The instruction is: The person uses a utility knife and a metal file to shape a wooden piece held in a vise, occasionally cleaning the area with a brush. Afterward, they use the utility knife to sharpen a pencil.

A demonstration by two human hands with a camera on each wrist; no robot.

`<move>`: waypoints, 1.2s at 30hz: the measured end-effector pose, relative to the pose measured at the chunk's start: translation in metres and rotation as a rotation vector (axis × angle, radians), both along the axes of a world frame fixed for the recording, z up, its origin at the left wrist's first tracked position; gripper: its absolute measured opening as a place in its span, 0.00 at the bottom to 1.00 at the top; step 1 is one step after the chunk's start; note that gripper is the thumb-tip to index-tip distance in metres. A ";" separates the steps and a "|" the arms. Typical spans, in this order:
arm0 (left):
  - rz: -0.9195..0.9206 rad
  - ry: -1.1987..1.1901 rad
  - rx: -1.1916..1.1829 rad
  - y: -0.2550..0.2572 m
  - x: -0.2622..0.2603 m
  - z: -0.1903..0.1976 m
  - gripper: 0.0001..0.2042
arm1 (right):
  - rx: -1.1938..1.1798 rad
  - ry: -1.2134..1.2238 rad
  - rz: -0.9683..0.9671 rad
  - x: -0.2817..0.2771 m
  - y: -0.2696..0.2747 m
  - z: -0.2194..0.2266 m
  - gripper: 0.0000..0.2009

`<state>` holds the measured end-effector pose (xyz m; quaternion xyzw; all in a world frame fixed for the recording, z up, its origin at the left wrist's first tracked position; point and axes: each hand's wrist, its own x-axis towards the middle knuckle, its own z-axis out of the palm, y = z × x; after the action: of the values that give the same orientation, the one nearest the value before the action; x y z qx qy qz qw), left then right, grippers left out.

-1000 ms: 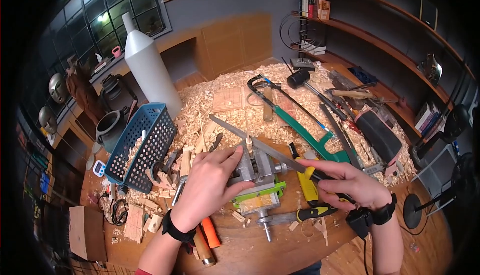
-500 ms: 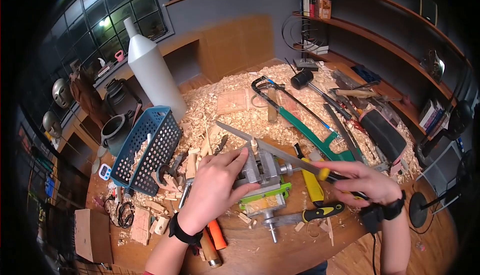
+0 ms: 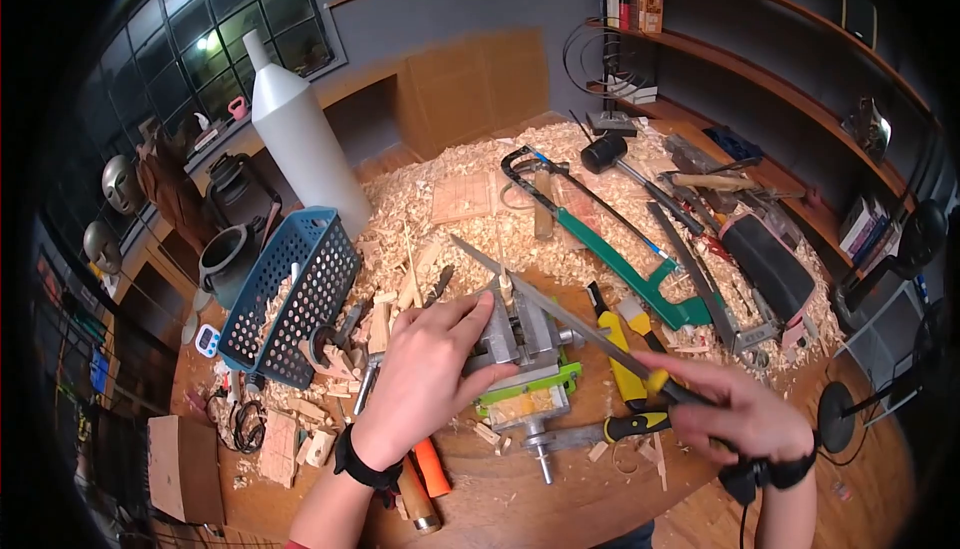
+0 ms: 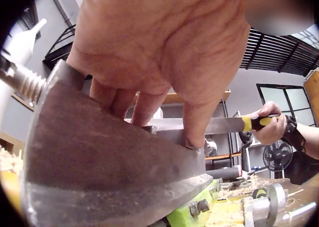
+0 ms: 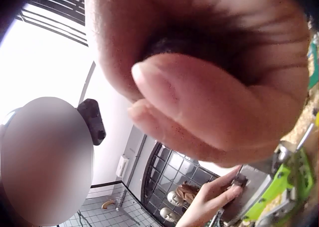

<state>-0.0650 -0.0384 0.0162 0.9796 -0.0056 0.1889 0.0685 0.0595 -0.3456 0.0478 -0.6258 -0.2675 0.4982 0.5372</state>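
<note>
A metal vise [image 3: 537, 334] with a lime-green base holds a thin, upright wooden piece [image 3: 506, 291]. Across the vise, beside that piece, slants the long grey blade of a file [image 3: 570, 317]. My right hand [image 3: 741, 411] grips its black and yellow handle; in the right wrist view the curled fingers [image 5: 199, 100] cover most of the handle. My left hand [image 3: 425, 374] rests on the near-left side of the vise, fingers extended along the jaw. The left wrist view shows those fingers beyond the metal jaw, with the thumb [image 4: 196, 125] touching its end.
Left of the vise stand a blue basket [image 3: 285, 299] and wood scraps. A green hacksaw [image 3: 610, 259], a mallet [image 3: 604, 153] and a yellow-handled tool [image 3: 625, 369] lie to the right. Shavings [image 3: 420, 189] cover the far tabletop; an orange handle [image 3: 431, 467] lies near the front.
My right hand has moved down and slightly right, drawing the file back so its tip lies closer to the vise. My left hand stays on the vise.
</note>
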 end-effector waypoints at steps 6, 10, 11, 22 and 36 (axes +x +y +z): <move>-0.015 -0.013 0.007 0.001 0.001 -0.003 0.33 | 0.032 0.050 -0.110 -0.023 0.025 -0.004 0.32; -0.011 -0.024 0.006 -0.001 0.001 -0.001 0.33 | -0.001 -0.156 -0.143 -0.053 0.023 -0.006 0.32; -0.006 -0.031 0.002 -0.001 0.000 -0.002 0.33 | -0.003 -0.158 -0.137 -0.062 0.018 -0.002 0.32; 0.001 -0.007 -0.022 -0.001 0.001 -0.001 0.34 | -0.010 -0.161 -0.217 -0.083 0.035 -0.016 0.31; 0.018 -0.020 -0.041 -0.001 0.001 -0.003 0.33 | -0.034 0.026 -0.253 -0.125 0.037 -0.006 0.33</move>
<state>-0.0642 -0.0395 0.0131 0.9760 0.0063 0.1995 0.0868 -0.0655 -0.3087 0.0422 -0.6570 -0.1709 0.4390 0.5886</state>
